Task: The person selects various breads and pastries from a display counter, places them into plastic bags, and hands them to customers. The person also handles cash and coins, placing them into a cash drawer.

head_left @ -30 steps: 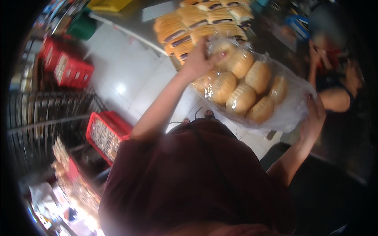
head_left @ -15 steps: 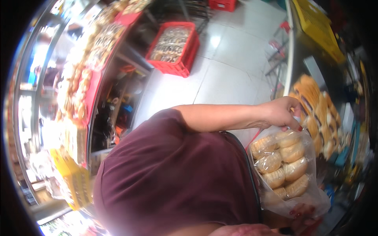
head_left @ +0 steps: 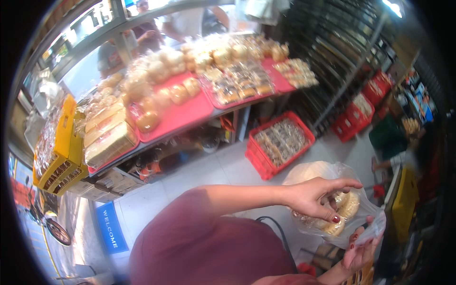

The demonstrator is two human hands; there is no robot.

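A clear plastic bag [head_left: 346, 240] of golden bread rolls [head_left: 350, 205] is in front of me at the right. My left hand [head_left: 313, 199] reaches across its top, index finger stretched out and thumb apart from it, with red nails showing. Its other fingers are bent and partly hidden over the rolls. My right hand [head_left: 358, 251], lower down, has the loose edge of the bag between thumb and fingers. The rolls sit packed together, their far side covered by my left hand and the cloudy plastic.
Red trays [head_left: 183, 111] of wrapped breads line a display counter ahead. A red crate [head_left: 259, 161] of packed goods stands on the tiled floor [head_left: 204, 171]. Yellow crates [head_left: 66, 128] are at the left, a tall rack [head_left: 332, 61] at the back right. People stand beyond the glass.
My view has swung to the left toward the display counter, and the bag has come along. My left hand has gone from pinching the bag's edge to spread fingers over the rolls.
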